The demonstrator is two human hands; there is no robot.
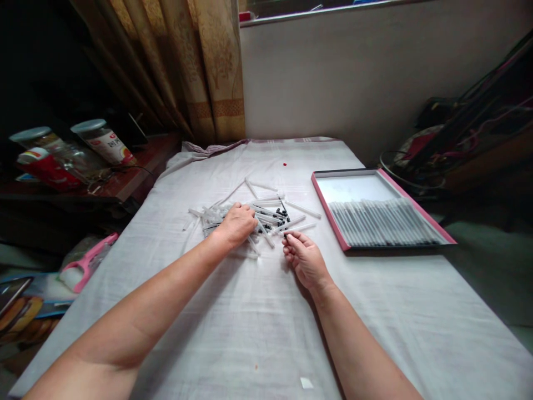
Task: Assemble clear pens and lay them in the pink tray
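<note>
A loose pile of clear plastic pen barrels (296, 223) lies in the middle of the cloth-covered table, some crossing over others. Small black pen caps (280, 212) are mixed in at its right side. My left hand (238, 223) reaches down onto the pile with bent fingers; its fingertips and whatever they grip are hidden among the barrels. Just right of the pile, my right hand (306, 258) pinches a small black pen cap (286, 235) between thumb and forefinger, its other fingers curled.
A shallow pink-edged box (328, 211) at the right holds a row of clear pens (383, 222). A tiny red piece (285, 164) lies beyond the pile, a white scrap (307, 383) near the front. Jars (104, 141) stand on a side table; pink-handled scissors (89, 261) lie left.
</note>
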